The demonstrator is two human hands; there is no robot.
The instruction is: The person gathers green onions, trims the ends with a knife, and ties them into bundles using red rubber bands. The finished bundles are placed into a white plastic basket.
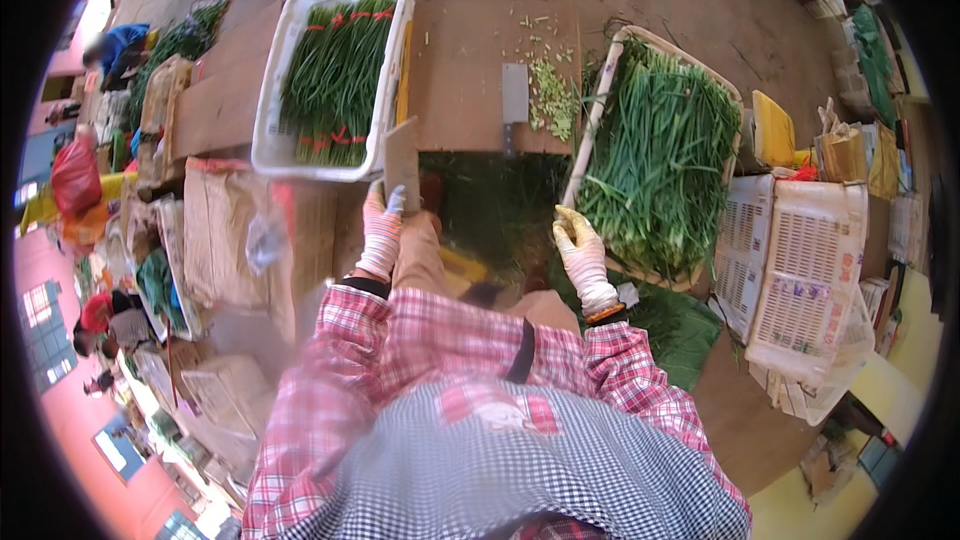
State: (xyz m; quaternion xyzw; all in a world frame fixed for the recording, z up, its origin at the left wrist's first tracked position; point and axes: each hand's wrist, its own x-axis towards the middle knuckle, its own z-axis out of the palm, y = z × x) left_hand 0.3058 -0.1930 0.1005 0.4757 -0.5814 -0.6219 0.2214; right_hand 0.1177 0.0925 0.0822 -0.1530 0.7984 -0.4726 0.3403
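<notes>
My left hand (382, 229), in a striped knit glove, grips the lower end of a flat tan board (402, 161) held on edge. That board is beside the near right corner of a white plastic crate (262, 112). Inside the crate lie green garlic chives (334, 82) bundled with red ties. My right hand (582, 255), in a white glove with yellow-stained fingers, has its fingers bent and apart near the rim of a second crate (592, 136). Loose leafy chives (660, 165) fill that crate. Between the crates a cleaver (515, 94) lies on a wooden board (457, 75).
Chopped pale stem ends (553, 101) are scattered right of the cleaver. Stacked white crates (806, 277) and a yellow container (772, 127) stand at right. Cardboard boxes (225, 240) are at left. Green scraps (495, 195) cover the floor below the board. Several people are at far left.
</notes>
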